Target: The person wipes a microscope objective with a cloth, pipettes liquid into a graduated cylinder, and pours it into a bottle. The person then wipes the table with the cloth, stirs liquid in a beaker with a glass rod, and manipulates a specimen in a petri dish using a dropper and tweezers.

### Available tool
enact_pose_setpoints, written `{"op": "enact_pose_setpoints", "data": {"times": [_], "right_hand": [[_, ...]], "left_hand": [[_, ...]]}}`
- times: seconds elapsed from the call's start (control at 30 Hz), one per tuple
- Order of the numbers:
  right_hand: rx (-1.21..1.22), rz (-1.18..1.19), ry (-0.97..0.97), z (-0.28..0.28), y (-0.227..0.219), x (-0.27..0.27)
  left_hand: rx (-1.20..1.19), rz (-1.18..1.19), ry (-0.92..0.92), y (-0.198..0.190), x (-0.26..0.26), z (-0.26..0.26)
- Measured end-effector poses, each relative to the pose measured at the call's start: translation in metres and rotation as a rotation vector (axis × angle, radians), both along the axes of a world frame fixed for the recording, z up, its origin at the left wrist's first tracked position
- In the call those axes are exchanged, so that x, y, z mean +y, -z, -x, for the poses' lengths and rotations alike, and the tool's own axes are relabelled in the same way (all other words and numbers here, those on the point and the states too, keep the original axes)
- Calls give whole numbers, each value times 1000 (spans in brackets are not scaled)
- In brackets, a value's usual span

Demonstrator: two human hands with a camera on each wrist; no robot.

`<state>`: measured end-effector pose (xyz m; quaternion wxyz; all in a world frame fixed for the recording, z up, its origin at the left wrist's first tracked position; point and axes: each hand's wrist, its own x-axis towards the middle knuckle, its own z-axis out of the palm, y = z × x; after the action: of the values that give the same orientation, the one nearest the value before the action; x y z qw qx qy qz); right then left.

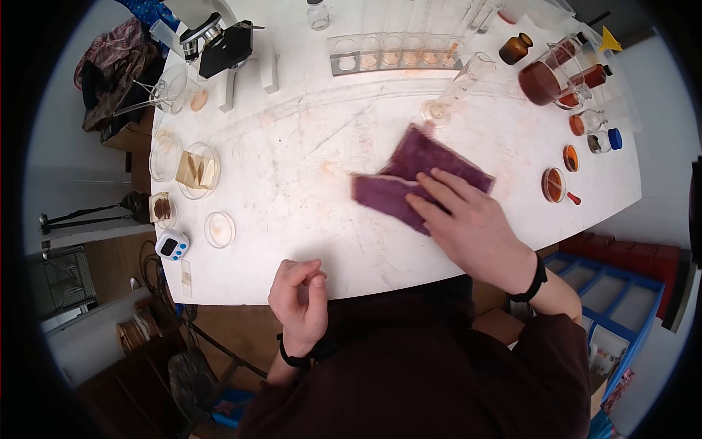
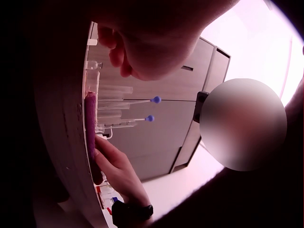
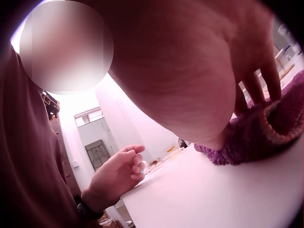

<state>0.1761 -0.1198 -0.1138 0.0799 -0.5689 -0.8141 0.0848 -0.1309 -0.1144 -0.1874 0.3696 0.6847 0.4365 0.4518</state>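
Observation:
A purple cloth, folded with a pale seam or edge across it, lies on the white table. My right hand presses on it from above, its fingers stretched out and a little spread. In the right wrist view those fingers reach down onto the fuzzy cloth, which bunches beside the palm. My left hand holds nothing and hovers at the table's front edge, fingers loosely curled. Just beyond the cloth stands a tall glass cylinder on a round base. Faint pinkish smears mark the tabletop.
A rack of glass tubes stands at the back. On the right are a jug of dark red liquid, a brown bottle and a dish of orange-brown stuff. Leftward sit a microscope, a petri dish and a timer.

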Motion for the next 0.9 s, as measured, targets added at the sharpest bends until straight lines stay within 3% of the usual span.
{"op": "enact_pose_setpoints", "data": {"times": [0.1,0.3,0.5,0.63,0.73,0.9], "right_hand": [[-80,-11,150,-25,0,-10],[-140,-58,162,-16,6,0],[-56,-121,-91,36,18,49],[-274,-215,-205,86,26,83],[-295,-216,-269,114,26,92],[-133,-166,-328,106,30,84]], "left_hand": [[12,12,21,-1,-2,1],[28,18,48,-3,-2,1],[2,29,46,0,-7,-5],[23,42,-1,-1,-8,-8],[38,27,-19,0,-8,-9],[88,22,-48,0,-9,-9]]}}
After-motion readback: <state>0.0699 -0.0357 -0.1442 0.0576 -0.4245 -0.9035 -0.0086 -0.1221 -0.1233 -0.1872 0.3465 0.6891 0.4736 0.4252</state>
